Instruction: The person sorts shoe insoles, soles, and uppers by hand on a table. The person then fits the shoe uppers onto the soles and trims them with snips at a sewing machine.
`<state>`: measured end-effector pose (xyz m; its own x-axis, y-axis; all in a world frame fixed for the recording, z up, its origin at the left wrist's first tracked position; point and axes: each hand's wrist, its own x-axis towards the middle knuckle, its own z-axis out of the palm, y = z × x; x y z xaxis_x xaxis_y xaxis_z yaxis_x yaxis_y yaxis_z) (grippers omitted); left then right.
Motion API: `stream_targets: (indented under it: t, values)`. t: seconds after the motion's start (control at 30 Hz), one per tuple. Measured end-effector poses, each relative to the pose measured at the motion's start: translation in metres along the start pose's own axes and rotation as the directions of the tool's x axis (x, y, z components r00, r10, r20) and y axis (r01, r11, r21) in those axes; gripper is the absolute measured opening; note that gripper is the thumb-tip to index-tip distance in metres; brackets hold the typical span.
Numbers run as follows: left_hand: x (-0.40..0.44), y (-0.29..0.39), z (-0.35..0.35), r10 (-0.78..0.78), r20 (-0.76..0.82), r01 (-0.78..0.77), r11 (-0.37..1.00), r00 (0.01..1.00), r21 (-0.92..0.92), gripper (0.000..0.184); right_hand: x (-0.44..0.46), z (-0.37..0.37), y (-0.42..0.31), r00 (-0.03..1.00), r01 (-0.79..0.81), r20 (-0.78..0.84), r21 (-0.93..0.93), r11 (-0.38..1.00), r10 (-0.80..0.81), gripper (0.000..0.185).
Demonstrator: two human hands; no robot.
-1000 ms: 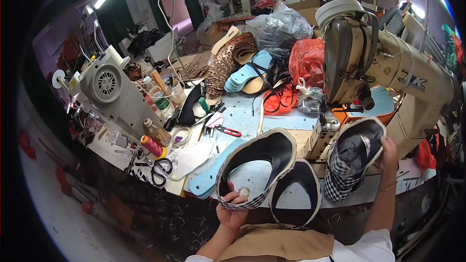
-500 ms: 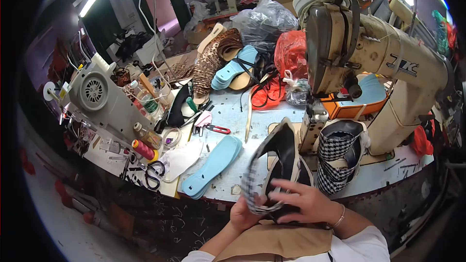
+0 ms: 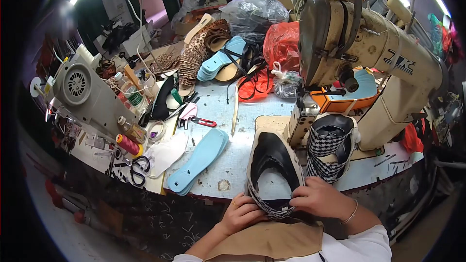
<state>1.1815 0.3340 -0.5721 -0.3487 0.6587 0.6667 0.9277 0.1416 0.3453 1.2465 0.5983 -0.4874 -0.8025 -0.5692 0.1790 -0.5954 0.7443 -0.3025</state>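
Observation:
A shoe upper (image 3: 273, 150) with black lining, pale edging and black-and-white houndstooth cloth stands open in front of me, its toe pointing away. My left hand (image 3: 242, 212) has its fingers closed on the near left edge. On the near right edge, my right hand (image 3: 321, 197) pinches the rim. Houndstooth shows at the heel between the hands. Just right of it sits a stack of houndstooth uppers (image 3: 320, 144), close to my right hand. Behind both rises a post-bed sewing machine (image 3: 335, 34).
Light blue insoles (image 3: 200, 161) lie left of the upper. Farther left are black scissors (image 3: 140, 170), a red thread spool (image 3: 128, 144) and a grey machine (image 3: 80, 87). A red-handled cutter (image 3: 203, 122) lies mid-table. Leopard-print pieces (image 3: 196, 53) and a red bag (image 3: 281, 46) are behind.
The upper has turned from a sideways tilt to face me with its opening spread. My right hand has moved from over it to its right rim. The view has shifted slightly.

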Motion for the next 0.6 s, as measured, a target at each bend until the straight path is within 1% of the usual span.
stream_targets:
  t: [0.07,0.1,0.13,0.2,0.23,0.3,0.33,0.37,0.4,0.43,0.47,0.53,0.57,0.6]
  values:
    - [0.009,0.002,-0.010,-0.052,-0.004,0.052,0.998,0.999,-0.028,0.030,0.001,0.007,-0.005,0.995,-0.029,-0.094,0.015,0.999,0.030,0.021]
    - [0.010,-0.001,-0.014,-0.054,0.013,0.054,0.999,0.998,0.005,0.035,0.001,0.015,-0.003,0.993,-0.088,-0.078,0.001,0.996,0.088,0.029]
    - [0.013,0.000,-0.015,-0.046,0.014,0.046,0.999,0.999,0.007,0.035,0.003,0.021,-0.003,0.992,-0.090,-0.086,-0.002,0.996,0.089,0.029]
    - [0.019,0.002,-0.014,-0.225,-0.148,0.234,0.971,0.963,0.045,0.046,0.009,0.032,-0.003,0.978,-0.151,-0.171,-0.178,0.972,0.121,0.036]
    - [0.018,0.002,-0.013,-0.151,-0.167,0.163,0.985,0.974,0.058,0.057,0.009,0.043,-0.003,0.978,-0.175,-0.145,-0.189,0.966,0.149,0.043]
    - [0.024,0.013,-0.014,-0.029,0.019,0.026,0.991,0.999,0.132,0.060,0.014,0.050,-0.009,0.966,-0.180,-0.214,-0.163,0.970,0.143,0.045]
    - [0.027,0.017,-0.008,-0.026,0.182,-0.028,0.958,0.983,0.285,0.063,0.017,0.047,-0.014,0.957,-0.184,-0.250,-0.148,0.972,0.144,0.045]
    - [0.029,0.020,-0.006,-0.111,0.262,0.018,0.942,0.959,0.335,0.064,0.014,0.045,-0.010,0.954,-0.203,-0.253,-0.155,0.967,0.160,0.045]
    - [0.031,0.021,-0.003,-0.199,0.333,0.058,0.919,0.922,0.389,0.065,0.012,0.045,-0.003,0.955,-0.145,-0.260,-0.001,0.989,0.140,0.045]
    - [0.031,0.019,-0.001,-0.211,0.310,0.090,0.928,0.927,0.363,0.059,0.011,0.042,0.003,0.954,-0.078,-0.275,0.150,0.986,0.117,0.044]
    - [0.030,0.016,-0.001,-0.195,0.312,0.076,0.932,0.930,0.356,0.059,0.005,0.033,0.012,0.934,-0.106,-0.293,0.315,0.943,0.203,0.044]
    - [0.025,0.013,-0.002,-0.134,0.326,0.006,0.931,0.936,0.365,0.051,-0.004,-0.003,0.019,0.803,-0.300,-0.502,0.126,0.946,0.321,0.047]
    - [0.025,0.013,-0.001,-0.128,0.329,0.001,0.933,0.936,0.359,0.051,-0.002,-0.018,0.026,0.760,-0.385,-0.570,-0.009,0.923,0.312,0.048]
    - [0.025,0.013,0.001,-0.140,0.289,0.032,0.937,0.947,0.349,0.046,0.000,-0.029,0.031,0.717,-0.472,-0.635,-0.135,0.871,0.289,0.049]
